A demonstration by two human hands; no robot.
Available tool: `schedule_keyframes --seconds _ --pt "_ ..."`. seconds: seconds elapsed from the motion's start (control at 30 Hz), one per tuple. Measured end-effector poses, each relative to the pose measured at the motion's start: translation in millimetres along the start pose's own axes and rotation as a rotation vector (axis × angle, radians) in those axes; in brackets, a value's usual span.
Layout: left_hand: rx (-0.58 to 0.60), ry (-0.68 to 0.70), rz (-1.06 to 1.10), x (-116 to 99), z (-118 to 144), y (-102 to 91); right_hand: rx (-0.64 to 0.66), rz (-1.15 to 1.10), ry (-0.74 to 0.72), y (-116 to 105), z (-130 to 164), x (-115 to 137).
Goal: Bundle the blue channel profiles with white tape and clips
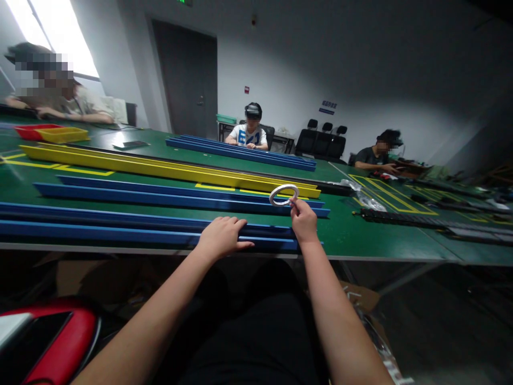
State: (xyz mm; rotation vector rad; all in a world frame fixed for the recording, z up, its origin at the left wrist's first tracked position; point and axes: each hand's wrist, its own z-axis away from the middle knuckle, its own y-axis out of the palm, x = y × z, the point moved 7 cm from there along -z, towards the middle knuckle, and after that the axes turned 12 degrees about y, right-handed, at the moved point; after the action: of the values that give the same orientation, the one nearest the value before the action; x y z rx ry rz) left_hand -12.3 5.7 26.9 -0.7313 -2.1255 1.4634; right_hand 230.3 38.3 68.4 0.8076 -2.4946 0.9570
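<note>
My left hand [223, 235] lies flat and open on the near blue rail [120, 227], which runs left to right. My right hand [303, 220] pinches a tape ring [284, 194] just above the rail's right end.

Both my bare forearms reach forward from the near edge. My left hand [223, 235] lies palm down, fingers spread flat and relaxed. My right hand [303, 220], just to its right, is raised, fingertips pinched together upward.
</note>
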Motion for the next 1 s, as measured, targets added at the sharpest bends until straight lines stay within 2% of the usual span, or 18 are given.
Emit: schedule_keyframes --seconds 0.17,0.23,0.43,0.57,0.63,0.7,0.77,0.87,1.0 --pt "-0.009 0.010 -0.004 0.1 0.4 0.5 -0.109 0.019 0.071 -8.9 -1.0 -7.3" --pt "-0.011 0.010 -0.002 0.2 0.5 0.8 -0.111 0.057 0.099 -8.4 -1.5 -8.5" --pt "-0.023 0.009 -0.011 1.0 1.2 1.4 -0.009 0.072 0.247 1.4 -1.0 -9.5" --pt "-0.028 0.007 -0.017 0.8 0.9 1.6 0.167 -0.046 0.380 19.6 15.1 0.6" --pt "-0.026 0.005 -0.018 0.6 0.5 1.8 0.303 0.017 0.326 34.7 28.2 18.4" --pt "-0.021 0.010 -0.020 0.3 0.2 2.1 0.425 0.205 0.236 49.8 42.1 38.1" --pt "-0.022 0.019 -0.023 0.4 0.4 2.0 0.485 0.405 0.161 60.1 52.2 54.8" --pt "-0.031 0.028 -0.011 1.4 1.2 1.3 0.489 0.546 0.126 64.9 57.3 71.1" --pt "-0.024 0.027 0.017 2.8 0.0 2.7 0.490 0.585 0.134 64.5 57.5 76.9"
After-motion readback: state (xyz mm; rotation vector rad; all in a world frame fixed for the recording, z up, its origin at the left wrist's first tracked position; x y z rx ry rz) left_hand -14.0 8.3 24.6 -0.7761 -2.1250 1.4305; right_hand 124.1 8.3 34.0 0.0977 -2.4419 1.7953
